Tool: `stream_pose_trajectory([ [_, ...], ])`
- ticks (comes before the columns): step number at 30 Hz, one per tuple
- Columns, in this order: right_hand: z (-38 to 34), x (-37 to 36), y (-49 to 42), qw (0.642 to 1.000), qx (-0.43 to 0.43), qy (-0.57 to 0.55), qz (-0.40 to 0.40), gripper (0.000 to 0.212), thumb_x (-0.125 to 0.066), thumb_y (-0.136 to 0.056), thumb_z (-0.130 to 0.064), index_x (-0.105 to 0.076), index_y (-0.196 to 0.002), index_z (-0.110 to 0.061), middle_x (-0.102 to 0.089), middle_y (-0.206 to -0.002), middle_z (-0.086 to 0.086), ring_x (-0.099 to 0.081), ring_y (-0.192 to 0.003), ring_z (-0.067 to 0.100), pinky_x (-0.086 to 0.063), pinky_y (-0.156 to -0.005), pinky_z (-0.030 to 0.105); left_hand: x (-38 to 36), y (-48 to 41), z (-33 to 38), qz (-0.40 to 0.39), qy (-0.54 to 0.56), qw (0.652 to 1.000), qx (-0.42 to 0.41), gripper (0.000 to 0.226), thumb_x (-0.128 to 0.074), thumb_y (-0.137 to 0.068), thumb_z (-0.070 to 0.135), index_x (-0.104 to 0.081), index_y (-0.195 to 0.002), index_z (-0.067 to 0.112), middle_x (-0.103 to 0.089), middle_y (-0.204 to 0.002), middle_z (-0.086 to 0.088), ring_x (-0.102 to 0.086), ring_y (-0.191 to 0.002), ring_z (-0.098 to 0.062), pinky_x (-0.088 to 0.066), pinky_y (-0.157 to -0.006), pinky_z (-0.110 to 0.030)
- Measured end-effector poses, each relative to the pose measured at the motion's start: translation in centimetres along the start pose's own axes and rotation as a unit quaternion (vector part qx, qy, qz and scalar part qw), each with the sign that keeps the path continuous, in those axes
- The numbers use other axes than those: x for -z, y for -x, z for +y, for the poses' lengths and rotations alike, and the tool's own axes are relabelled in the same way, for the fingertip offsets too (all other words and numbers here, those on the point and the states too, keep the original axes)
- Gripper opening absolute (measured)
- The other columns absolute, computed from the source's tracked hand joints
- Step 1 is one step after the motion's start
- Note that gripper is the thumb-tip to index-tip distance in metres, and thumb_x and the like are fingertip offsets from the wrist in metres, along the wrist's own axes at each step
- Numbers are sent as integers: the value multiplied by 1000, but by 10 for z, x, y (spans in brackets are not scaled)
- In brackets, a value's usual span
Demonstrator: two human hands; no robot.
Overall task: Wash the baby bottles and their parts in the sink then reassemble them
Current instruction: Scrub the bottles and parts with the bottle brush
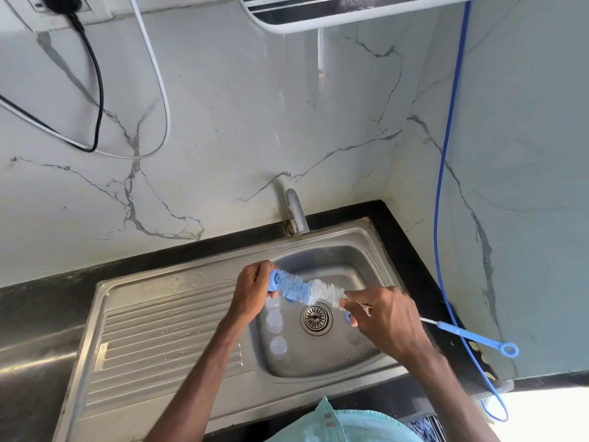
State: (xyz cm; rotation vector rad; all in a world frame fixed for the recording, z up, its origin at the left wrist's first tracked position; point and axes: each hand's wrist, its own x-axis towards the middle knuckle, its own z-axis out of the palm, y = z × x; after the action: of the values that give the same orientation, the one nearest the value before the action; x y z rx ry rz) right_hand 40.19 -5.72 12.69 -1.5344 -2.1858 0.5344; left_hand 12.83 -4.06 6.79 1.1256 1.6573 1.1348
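Both forearms reach in from below, and the hands meet above the sink (334, 260) with a brush (306, 290) stretched between them.

The left hand (255, 291) is over the basin's left edge, wrist bent and knuckles up. Its fingers curl round a blue ring (274, 280), and the blue end of the bristles sits in that ring.

The right hand (385, 317) is a little lower, over the right side of the basin, with its back toward me. Its fingers close on the brush's stem, just past the white bristles. Beyond the palm, the thin wire and the blue handle (471, 338) slant out over the black counter (411, 256) and end in a loop. A small blue piece (349, 319) peeks out under the right fingers; I can't tell what it is.

In the basin, clear caps (274, 321) lie in a row along the left side, beside the drain (316, 319). One cap is partly hidden under the left hand.

The tap (296, 215) stands at the back rim, and I see no water coming from it. The drainboard (159, 330) to the left has drops on it. A blue hose (446, 148) hangs down the right wall, and cables (98, 90) loop on the left wall.
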Motion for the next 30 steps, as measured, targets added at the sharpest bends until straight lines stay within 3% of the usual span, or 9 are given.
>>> stream_pose_trajectory([
  [2,-6,-8,4,1000,-18,-2,2,18,-72,-93,-51,-82,-101,-39,-77,-71,-4,-69,-57,20,-49,-51,27,-8,2,2,78,33,995,58,43,-45,-92,37,-55,-63,6,-54,-58,-10,-49,-46,-18,-40,-52,-31],
  [5,-13,-20,11,998,-27,36,36,14,-81,-87,-42,-82,-99,-34,-73,-64,4,-62,-49,33,-49,-49,32,-30,3,11,173,101,962,184,29,-43,-105,24,-52,-82,9,-53,-72,-12,-51,-57,-16,-46,-52,-30],
  [10,-17,-21,17,993,-48,58,90,11,-87,-80,-26,-81,-88,-27,-59,-50,12,-49,-46,43,-42,-41,31,-37,-14,-3,143,255,893,342,29,-28,-97,8,-51,-79,12,-46,-46,0,-28,-31,-7,-14,-32,-16],
  [13,-7,-18,17,991,-91,-29,90,7,-77,-90,-39,-80,-90,-33,-64,-54,5,-57,-46,32,-46,-43,31,-27,-12,-8,129,198,925,297,31,-29,-98,10,-53,-79,13,-47,-47,0,-28,-31,-7,-13,-33,-15],
  [16,-11,-18,11,987,-96,-122,43,29,-71,-96,-37,-73,-72,-23,-58,-47,-10,-42,-38,11,-30,-44,24,-39,3,11,106,93,966,216,24,-39,-94,23,-58,-81,15,-53,-59,-5,-39,-40,-9,-23,-40,-19],
  [19,-30,-22,5,976,-66,-206,-12,14,-66,-100,-29,-77,-104,-36,-67,-54,-11,-51,-42,7,-36,-49,18,-62,27,29,79,-13,992,98,8,-54,-86,26,-57,-88,19,-59,-77,-4,-55,-69,-17,-46,-57,-26],
  [22,-29,-29,-4,971,-59,-229,8,40,-65,-101,-25,-63,-131,-52,-69,-58,-3,-53,-42,12,-41,-47,18,-80,46,31,78,-122,989,16,24,-45,-98,15,-57,-77,19,-56,-70,-5,-47,-68,-21,-41,-52,-26],
  [25,-21,-33,-9,960,-100,-260,33,40,-65,-101,-23,-63,-133,-47,-68,-59,6,-47,-41,7,-42,-42,31,-90,54,29,86,-79,992,41,13,-62,-92,19,-60,-104,15,-53,-98,-5,-51,-91,-25,-45,-76,-36],
  [30,-36,-34,3,959,-45,-280,10,42,-64,-101,-20,-65,-137,-43,-59,-55,12,-45,-43,14,-47,-48,39,-85,48,23,137,-142,980,38,10,-51,-95,-7,-56,-98,1,-48,-80,-1,-47,-79,-27,-40,-60,-21],
])
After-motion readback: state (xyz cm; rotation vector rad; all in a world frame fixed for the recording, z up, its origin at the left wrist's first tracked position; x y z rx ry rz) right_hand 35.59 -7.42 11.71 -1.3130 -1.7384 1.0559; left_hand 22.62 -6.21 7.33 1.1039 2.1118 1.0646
